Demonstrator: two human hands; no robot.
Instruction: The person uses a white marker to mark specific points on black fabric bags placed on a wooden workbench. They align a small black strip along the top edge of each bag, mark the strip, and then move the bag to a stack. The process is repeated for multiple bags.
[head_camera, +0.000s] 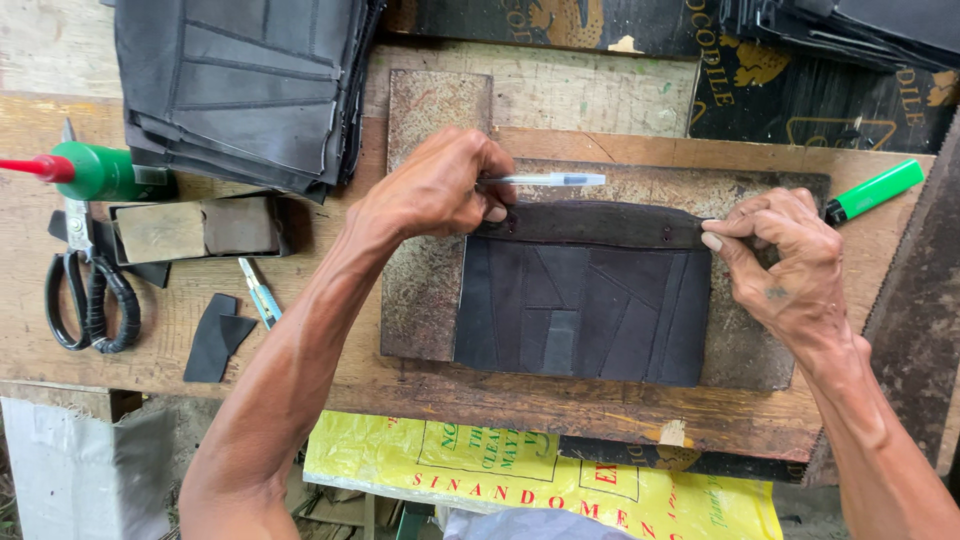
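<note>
A dark leather wallet panel (585, 310) made of stitched pieces lies on a worn stone slab (420, 290) on the wooden workbench. Along its top edge runs a dark folded strip (590, 222). My left hand (435, 185) presses the strip's left end and holds a clear ballpoint pen (555, 180) pointing right. My right hand (785, 260) pinches the strip's right end between thumb and fingers.
A stack of black leather pieces (245, 90) sits at the top left. A green glue bottle (95, 172), scissors (85, 295), a small block (195, 228) and leather scraps (215, 338) lie at the left. A green marker (873, 190) lies at the right. A yellow plastic bag (540, 485) hangs below the bench.
</note>
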